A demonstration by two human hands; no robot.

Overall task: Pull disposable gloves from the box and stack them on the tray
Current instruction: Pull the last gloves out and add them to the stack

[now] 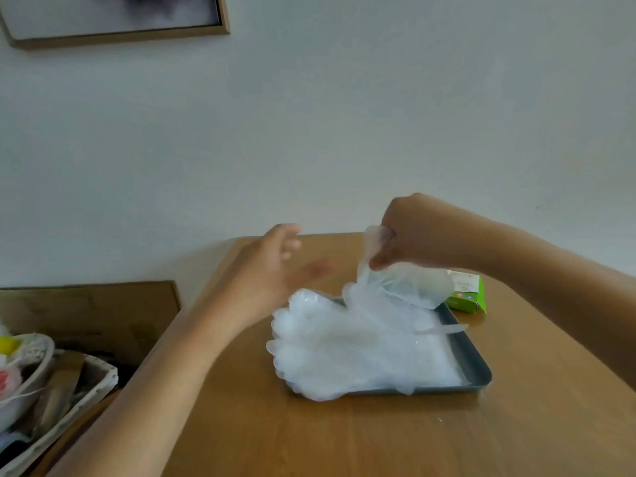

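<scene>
Pinching glove [395, 287] | right hand [409, 232] above | tray [471, 359] below

**Open wood in front, crowding at the tray's far end**

Bare table [344, 438] lies open on the near side of the tray [480, 371] and to its right. The glove stack [344, 346] covers the tray and overhangs its left edge. The glove [399, 287] hanging from my right hand [416, 232] screens the far end and part of the green box [473, 299] just beyond. My left hand [272, 266] hovers, fingers loose, over the left approach.
</scene>
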